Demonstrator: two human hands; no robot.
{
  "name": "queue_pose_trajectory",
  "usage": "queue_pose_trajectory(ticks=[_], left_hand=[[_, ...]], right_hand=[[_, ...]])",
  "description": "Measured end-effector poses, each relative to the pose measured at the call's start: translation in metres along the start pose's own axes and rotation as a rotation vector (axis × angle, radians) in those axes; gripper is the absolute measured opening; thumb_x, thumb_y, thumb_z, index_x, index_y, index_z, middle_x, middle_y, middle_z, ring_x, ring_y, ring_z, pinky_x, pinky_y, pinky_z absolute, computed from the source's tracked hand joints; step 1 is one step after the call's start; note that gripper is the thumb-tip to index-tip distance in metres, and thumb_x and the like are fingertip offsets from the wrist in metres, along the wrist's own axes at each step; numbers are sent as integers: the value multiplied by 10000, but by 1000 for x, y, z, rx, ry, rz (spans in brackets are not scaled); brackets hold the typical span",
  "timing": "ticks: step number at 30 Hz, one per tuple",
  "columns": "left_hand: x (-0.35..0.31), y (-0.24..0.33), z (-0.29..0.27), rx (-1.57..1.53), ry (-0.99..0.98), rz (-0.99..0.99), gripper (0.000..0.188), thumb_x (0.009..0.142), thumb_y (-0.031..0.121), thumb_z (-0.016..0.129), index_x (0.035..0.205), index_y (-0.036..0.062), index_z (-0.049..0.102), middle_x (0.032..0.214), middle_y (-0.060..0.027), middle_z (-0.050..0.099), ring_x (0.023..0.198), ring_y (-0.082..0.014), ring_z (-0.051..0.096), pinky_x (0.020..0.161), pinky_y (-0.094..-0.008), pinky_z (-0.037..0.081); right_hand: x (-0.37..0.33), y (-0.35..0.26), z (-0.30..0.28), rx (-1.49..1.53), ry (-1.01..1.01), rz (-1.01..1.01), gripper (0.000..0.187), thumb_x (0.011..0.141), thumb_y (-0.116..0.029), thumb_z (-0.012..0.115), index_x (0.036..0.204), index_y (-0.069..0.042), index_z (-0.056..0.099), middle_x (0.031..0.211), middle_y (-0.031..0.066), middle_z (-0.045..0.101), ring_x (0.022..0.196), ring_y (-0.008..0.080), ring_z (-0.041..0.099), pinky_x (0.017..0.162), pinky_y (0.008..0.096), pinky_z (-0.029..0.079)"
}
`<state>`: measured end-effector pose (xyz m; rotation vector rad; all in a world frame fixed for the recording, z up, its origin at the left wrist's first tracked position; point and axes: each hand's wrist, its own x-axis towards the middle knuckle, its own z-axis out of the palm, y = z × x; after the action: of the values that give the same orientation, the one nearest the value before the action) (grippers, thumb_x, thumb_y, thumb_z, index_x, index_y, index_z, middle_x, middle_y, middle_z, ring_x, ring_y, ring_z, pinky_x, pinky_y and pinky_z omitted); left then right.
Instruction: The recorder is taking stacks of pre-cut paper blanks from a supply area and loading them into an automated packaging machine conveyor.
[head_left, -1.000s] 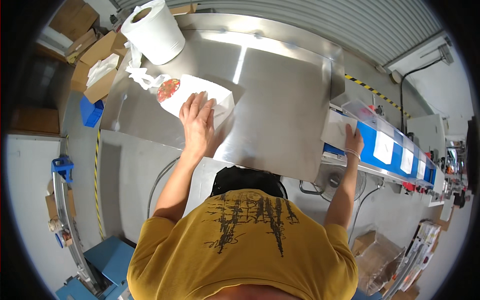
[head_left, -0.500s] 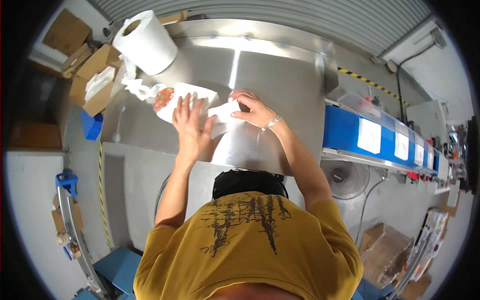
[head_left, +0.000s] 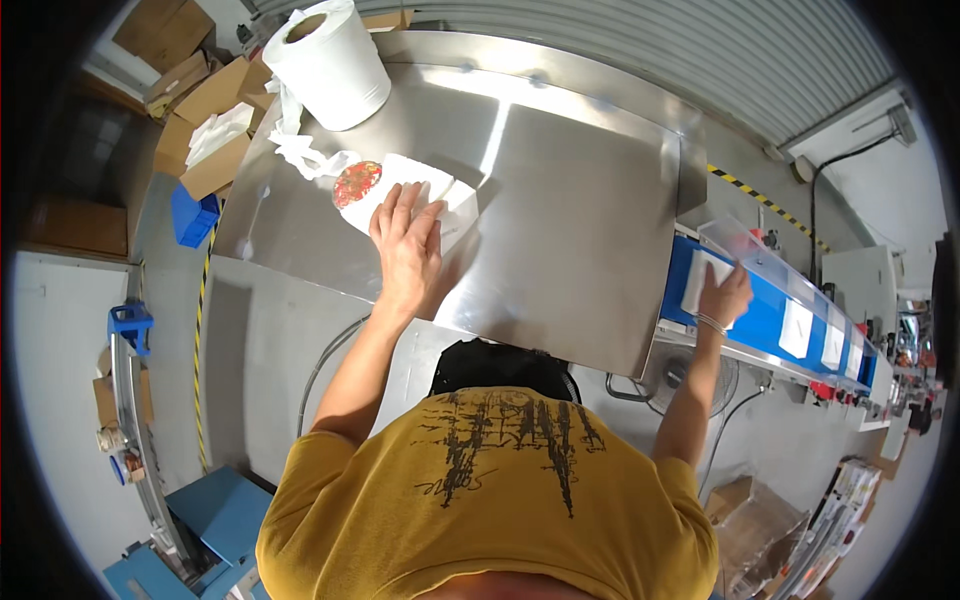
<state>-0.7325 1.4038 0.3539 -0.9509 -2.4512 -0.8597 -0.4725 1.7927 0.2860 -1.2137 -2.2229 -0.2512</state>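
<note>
My left hand (head_left: 408,250) rests with fingers stretched over a pile of flat white packets (head_left: 462,205) on the steel table. Its thumb stands apart from the fingers. Beside the pile lies a round red patterned piece (head_left: 357,184). Out to the right, my right hand (head_left: 728,298) is over a blue conveyor belt (head_left: 765,312). Its fingers are on a flat white packet (head_left: 692,282), which they appear to grip by the side. The hand partly covers that packet, and a band circles the wrist.
A big white paper roll (head_left: 335,75) stands at the table's far left, trailing crumpled paper (head_left: 305,157). Several white packets (head_left: 797,328) lie along the belt under a clear cover (head_left: 745,245). An open cardboard box (head_left: 215,180) and a blue bin (head_left: 193,215) are left of the table.
My right hand has gone from the pile on the table to the belt at the right, with a white packet. My left hand stays on the pile. The view has shifted slightly.
</note>
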Motion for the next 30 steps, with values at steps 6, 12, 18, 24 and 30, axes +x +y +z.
queue_pose_trajectory(ticks=[6, 12, 18, 24, 30], left_hand=[[-4, -2, -4, 26, -52, 33, 301, 755, -19, 642, 1011, 136, 673, 1338, -143, 486, 1316, -380, 342, 1070, -523, 216], [15, -21, -16, 192, -58, 11, 964, 627, 524, 791, 1367, 54, 389, 1418, -228, 336, 1351, -418, 237, 1071, -570, 178], [36, -60, -19, 216, -281, -124, 798, 659, 361, 790, 1294, 19, 447, 1337, -217, 451, 1274, -368, 388, 1024, -519, 318], [35, -13, -13, 219, -270, -116, 501, 689, 168, 769, 1088, -10, 523, 1046, -219, 625, 998, -386, 589, 849, -457, 467], [-2, 79, 22, -21, -265, -154, 492, 691, 114, 756, 1100, 0, 507, 927, -214, 648, 840, -387, 632, 750, -445, 499]], right_hand=[[-6, -233, -35, 1182, -1083, -414, 485, 768, -172, 729, 1215, -131, 546, 1245, 128, 540, 1162, 297, 513, 954, 396, 444], [-19, -292, 15, 1153, -588, -1005, 422, 807, -217, 708, 1174, -84, 546, 1160, 110, 562, 1114, 227, 519, 892, 341, 457], [-35, -195, 16, 1484, -979, 147, 353, 880, -329, 656, 981, -5, 560, 787, 9, 555, 699, 75, 476, 630, 255, 426], [-24, -32, 29, 1010, -608, 419, 340, 845, -344, 676, 1002, -44, 643, 692, 17, 574, 629, 99, 488, 581, 275, 437], [8, 117, 44, 694, -438, 418, 397, 815, -403, 687, 1046, -80, 672, 727, 89, 641, 619, 172, 554, 589, 313, 463]])
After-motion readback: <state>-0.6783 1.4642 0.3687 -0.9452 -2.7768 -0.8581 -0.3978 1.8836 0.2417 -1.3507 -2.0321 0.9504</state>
